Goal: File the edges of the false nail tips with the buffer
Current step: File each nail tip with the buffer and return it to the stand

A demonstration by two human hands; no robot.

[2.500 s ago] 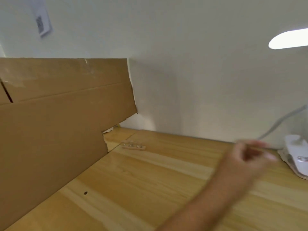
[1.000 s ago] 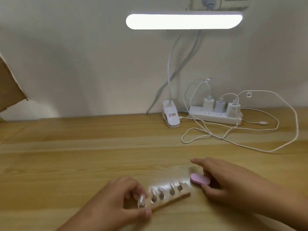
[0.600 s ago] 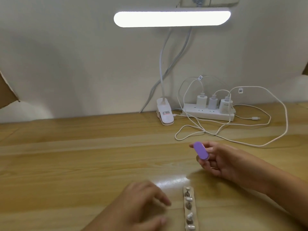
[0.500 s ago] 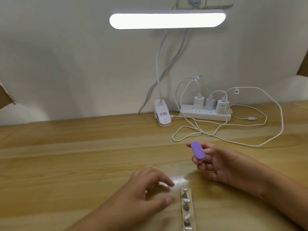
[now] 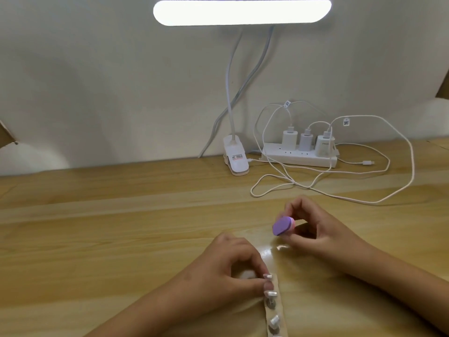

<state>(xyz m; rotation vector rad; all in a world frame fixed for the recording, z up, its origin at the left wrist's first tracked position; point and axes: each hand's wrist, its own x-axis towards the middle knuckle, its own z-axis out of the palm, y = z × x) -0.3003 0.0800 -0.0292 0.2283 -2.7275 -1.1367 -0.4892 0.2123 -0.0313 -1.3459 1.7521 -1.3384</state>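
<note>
Contact, lower centre: left hand (image 5: 228, 268), hovering a moment ago, now pinches the top false nail tip (image 5: 268, 276) on its strip (image 5: 279, 307); right hand (image 5: 323, 229) grips the buffer (image 5: 281, 226) nearby, filing likely next.

We see lit clip lamp (image 5: 235, 159) on wooden desk (image 5: 97, 227), power strip (image 5: 298, 159) beside it carrying three chargers (image 5: 305, 142), white cables (image 5: 412, 156) looped around.

Bright blown-out lamp bar (image 5: 241, 12) overhead, soft shadows on wall (image 5: 97, 93), glare on worktop (image 5: 121, 239) toward front edge, mild wide-angle bowing, slight softness.
</note>
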